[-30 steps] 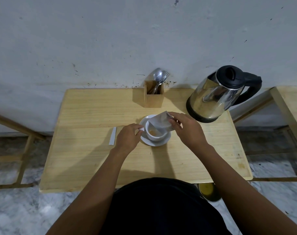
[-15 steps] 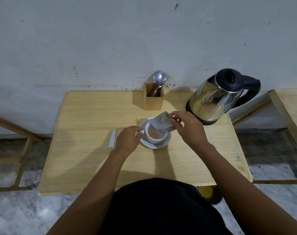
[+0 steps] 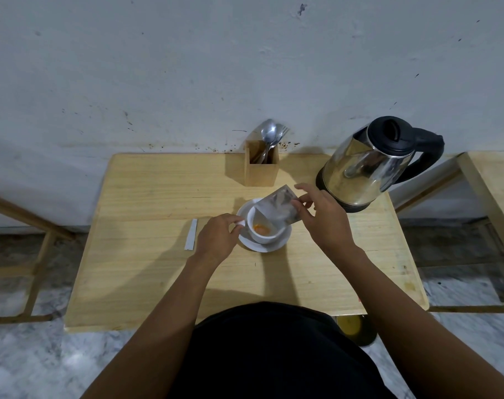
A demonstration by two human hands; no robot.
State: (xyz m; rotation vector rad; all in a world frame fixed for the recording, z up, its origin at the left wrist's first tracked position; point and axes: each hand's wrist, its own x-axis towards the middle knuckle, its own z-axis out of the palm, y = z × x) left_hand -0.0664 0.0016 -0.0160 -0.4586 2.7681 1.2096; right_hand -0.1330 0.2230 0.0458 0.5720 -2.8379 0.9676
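Note:
A white cup (image 3: 266,234) stands on a white saucer (image 3: 276,245) in the middle of the wooden table (image 3: 147,254). Orange powder (image 3: 261,228) lies in the bottom of the cup. My left hand (image 3: 217,239) grips the cup's handle on its left side. My right hand (image 3: 322,218) pinches a silvery sachet (image 3: 276,208) by its upper right end. The sachet is tilted, with its lower open end over the cup's mouth.
A steel electric kettle (image 3: 369,165) with a black lid and handle stands at the back right, close to my right hand. A wooden holder (image 3: 261,169) with spoons stands behind the cup. A torn white strip (image 3: 191,234) lies left of my left hand. A second table (image 3: 498,182) is at right.
The sachet has tipped a little lower over the cup and more orange powder shows inside. Both hands have stayed in place at the cup.

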